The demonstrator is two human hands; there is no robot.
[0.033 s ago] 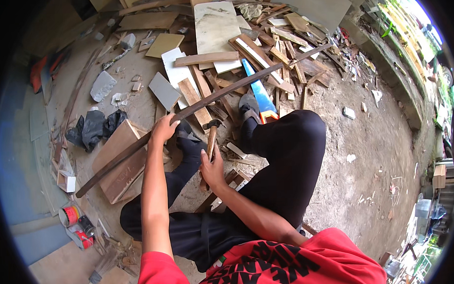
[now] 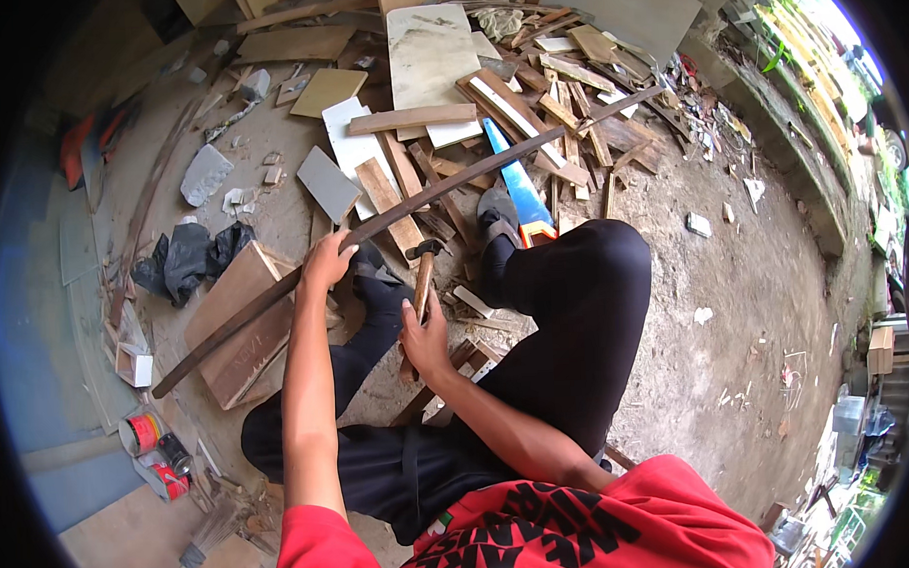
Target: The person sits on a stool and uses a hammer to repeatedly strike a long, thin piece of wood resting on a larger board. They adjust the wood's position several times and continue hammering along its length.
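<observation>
A long dark wooden strip (image 2: 441, 186) runs slantwise across the view, from lower left to upper right. My left hand (image 2: 324, 261) is closed round it left of its middle. In my right hand (image 2: 424, 337) is a hammer (image 2: 424, 280), gripped by its wooden handle with the dark metal head up, just below the strip. Under the strip's left part stands a brown wooden box-like piece (image 2: 238, 344). A handsaw (image 2: 519, 182) with a blue blade and orange-white handle lies beyond my right foot, partly crossed by the strip.
Scrap boards and offcuts (image 2: 409, 116) are heaped ahead, with a pale panel (image 2: 433, 59) among them. A black plastic bag (image 2: 188, 258) and a broken white chunk (image 2: 206, 174) lie to the left. Cans (image 2: 139, 432) stand lower left, near a brush (image 2: 194, 555). A concrete ledge (image 2: 785, 152) borders the right.
</observation>
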